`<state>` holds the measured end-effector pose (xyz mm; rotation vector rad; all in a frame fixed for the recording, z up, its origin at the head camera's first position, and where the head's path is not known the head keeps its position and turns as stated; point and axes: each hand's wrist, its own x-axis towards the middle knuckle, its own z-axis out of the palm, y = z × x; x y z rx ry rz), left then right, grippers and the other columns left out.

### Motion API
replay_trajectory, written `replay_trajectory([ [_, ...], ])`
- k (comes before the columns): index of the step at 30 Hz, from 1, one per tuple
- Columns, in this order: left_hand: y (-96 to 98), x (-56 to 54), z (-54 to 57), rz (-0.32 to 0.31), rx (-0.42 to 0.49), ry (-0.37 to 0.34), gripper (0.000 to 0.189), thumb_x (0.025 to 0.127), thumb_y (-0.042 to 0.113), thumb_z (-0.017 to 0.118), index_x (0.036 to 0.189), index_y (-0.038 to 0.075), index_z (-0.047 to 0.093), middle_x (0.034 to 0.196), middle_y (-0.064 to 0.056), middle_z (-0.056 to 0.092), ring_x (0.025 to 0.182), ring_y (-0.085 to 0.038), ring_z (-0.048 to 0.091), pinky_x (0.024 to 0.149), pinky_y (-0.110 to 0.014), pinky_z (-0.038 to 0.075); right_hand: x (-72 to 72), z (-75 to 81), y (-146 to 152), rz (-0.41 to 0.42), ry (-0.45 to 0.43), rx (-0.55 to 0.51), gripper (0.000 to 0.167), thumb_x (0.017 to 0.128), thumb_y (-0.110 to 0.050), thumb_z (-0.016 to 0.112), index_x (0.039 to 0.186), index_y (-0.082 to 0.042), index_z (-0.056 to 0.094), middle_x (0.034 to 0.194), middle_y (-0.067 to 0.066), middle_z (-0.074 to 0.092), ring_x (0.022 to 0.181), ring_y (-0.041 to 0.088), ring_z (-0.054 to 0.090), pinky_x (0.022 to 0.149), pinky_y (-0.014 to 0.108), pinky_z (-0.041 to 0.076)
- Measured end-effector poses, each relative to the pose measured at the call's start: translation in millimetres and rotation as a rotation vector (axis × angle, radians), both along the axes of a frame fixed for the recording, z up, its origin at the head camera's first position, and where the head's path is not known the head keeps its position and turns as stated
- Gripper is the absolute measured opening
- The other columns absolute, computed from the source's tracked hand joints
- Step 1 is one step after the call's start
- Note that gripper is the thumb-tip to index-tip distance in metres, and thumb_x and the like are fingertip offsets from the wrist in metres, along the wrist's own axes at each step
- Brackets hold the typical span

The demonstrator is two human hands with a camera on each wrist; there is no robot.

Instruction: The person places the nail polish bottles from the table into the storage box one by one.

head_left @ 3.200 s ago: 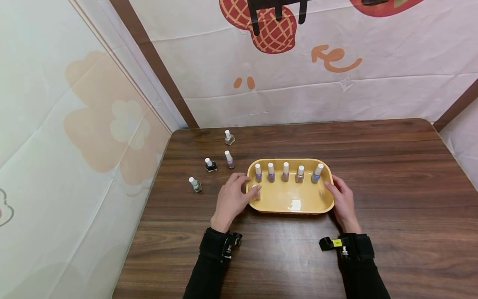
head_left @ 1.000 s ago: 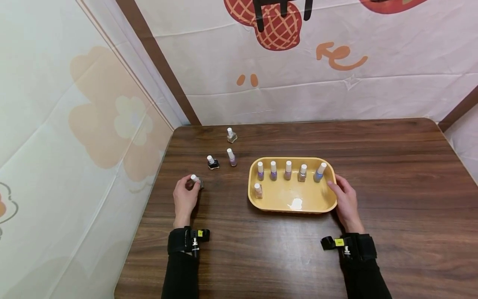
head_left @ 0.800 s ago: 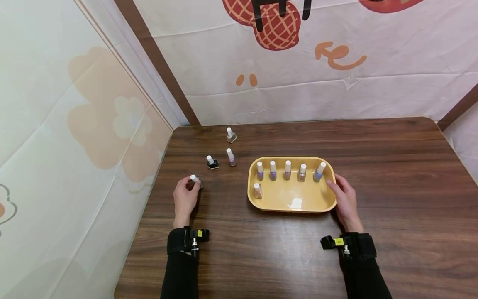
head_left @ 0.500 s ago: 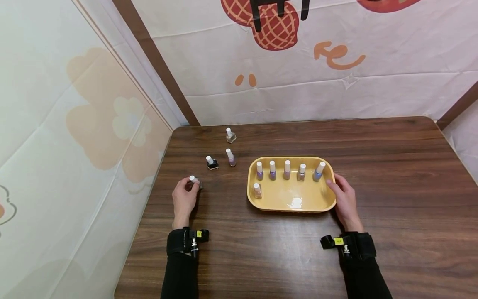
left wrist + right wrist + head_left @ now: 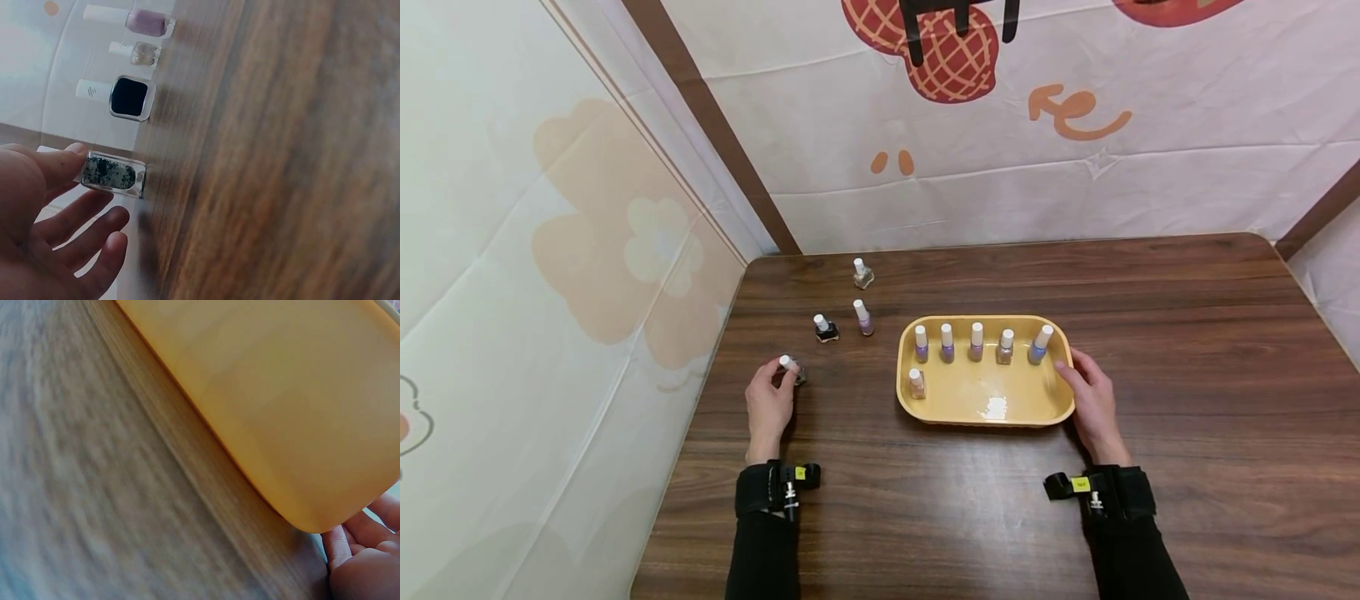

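Note:
My left hand [image 5: 769,410] pinches a nail polish bottle [image 5: 112,173] near its white cap, between thumb and finger. Dark flecks show through its clear glass in the left wrist view, and the other fingers are spread below it. Whether its base touches the table I cannot tell. My right hand [image 5: 1092,404] grips the right end of a yellow tray [image 5: 958,407], thumb over the rim and fingers outside. Along the tray's back stand several nail polish bottles, among them a blue one [image 5: 1037,350]. One pinkish bottle [image 5: 917,385] stands at the front left.
Three more bottles stand on the wooden table [image 5: 970,517] left of the tray: a black one [image 5: 827,332], a lilac one [image 5: 865,323] and a clear glittery one [image 5: 863,277]. Printed cloth [image 5: 820,125] hangs behind the table and along its left side.
My left hand has let go of the pinkish bottle in the tray and moved left to the flecked bottle. Over the last second it barely shifts. My right hand stays on the tray.

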<state>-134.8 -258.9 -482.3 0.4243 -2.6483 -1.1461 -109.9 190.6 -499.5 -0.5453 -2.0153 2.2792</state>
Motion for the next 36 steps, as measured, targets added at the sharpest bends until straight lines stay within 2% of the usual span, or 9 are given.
replay_trajectory([
  [19,-1.1,1.0,-2.1,0.013,-0.038,-0.012,0.03,0.096,0.021,0.06,0.119,0.002,0.065,0.111,-0.019,0.063,0.107,-0.034,0.06,0.092,-0.048,0.047,1.2,2.1,0.3,0.016,-0.018,0.027,0.05,0.097,-0.023,0.058,0.137,0.004,0.046,0.115,-0.006,0.053,0.1,0.002,0.054,0.081,0.009,0.048],
  [36,3.1,5.3,4.6,-0.004,-0.024,-0.02,0.03,0.097,0.021,0.059,0.12,0.002,0.064,0.114,-0.018,0.062,0.108,-0.033,0.059,0.091,-0.047,0.047,0.7,0.1,0.7,0.016,-0.011,0.021,0.05,0.097,-0.022,0.058,0.138,0.004,0.046,0.116,-0.005,0.053,0.101,0.001,0.054,0.081,0.009,0.049],
])
